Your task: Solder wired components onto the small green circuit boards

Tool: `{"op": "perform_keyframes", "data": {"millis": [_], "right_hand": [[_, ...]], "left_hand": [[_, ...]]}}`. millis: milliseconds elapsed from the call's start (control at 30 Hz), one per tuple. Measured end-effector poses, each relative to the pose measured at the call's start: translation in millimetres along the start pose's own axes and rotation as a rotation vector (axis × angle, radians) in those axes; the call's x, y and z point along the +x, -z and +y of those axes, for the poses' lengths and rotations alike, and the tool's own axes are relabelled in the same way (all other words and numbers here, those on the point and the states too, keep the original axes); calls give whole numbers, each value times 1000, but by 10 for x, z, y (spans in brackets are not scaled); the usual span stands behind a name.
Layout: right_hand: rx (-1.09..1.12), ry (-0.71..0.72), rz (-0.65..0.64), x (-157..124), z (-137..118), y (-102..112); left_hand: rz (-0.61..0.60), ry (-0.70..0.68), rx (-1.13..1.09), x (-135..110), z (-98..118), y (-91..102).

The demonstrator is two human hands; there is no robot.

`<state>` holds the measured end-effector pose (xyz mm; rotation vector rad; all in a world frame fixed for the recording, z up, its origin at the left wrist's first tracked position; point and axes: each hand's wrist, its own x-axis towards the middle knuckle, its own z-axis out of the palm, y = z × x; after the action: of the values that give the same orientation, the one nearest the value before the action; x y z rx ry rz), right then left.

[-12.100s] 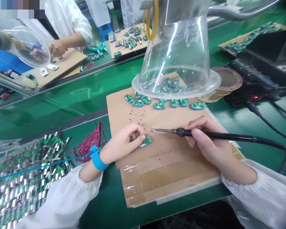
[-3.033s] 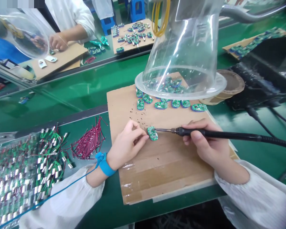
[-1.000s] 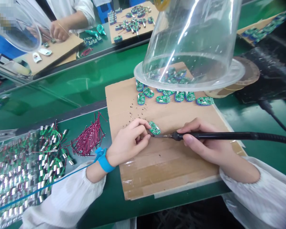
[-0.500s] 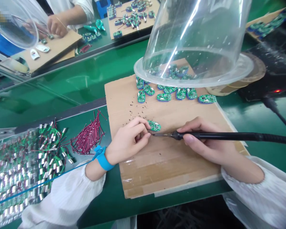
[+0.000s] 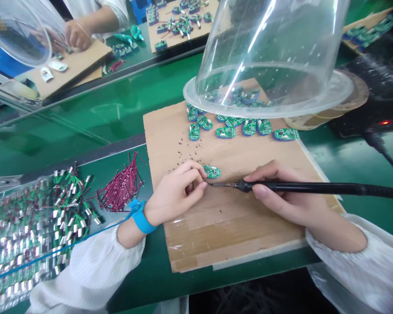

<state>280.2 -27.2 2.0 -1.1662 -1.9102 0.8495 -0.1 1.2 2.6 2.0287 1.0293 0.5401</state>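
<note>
My right hand is wrapped round a black soldering iron, held almost level and pointing left. The iron's metal tip ends right by the fingertips of my left hand. Those fingers are closed in a pinch; whatever is between them is too small and hidden to make out. Just beyond the fingertips lies a small green circuit board, its left end covered by my index finger. A blue strap circles my left wrist. Both hands are over a cardboard sheet.
Several circuit boards sit at the cardboard's far side, partly beneath a clear plastic hood. Dark red wires and metal parts with green wires lie to the left. Across a divider, a co-worker's hand is at work.
Both hands and the iron hold nearly the same place. The circuit board by my left fingertips lies slightly more level. The view has shifted a little.
</note>
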Motion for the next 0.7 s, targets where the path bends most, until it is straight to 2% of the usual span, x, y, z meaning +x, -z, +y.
{"op": "perform_keyframes", "data": {"millis": [400,700], "right_hand": [[-11,5,-6,17,-22,11],[20,-70,-21,37,-55,10]], "left_hand": [[2,-11,15,4,-15,0],[-8,-3,18,0,-8,7]]}}
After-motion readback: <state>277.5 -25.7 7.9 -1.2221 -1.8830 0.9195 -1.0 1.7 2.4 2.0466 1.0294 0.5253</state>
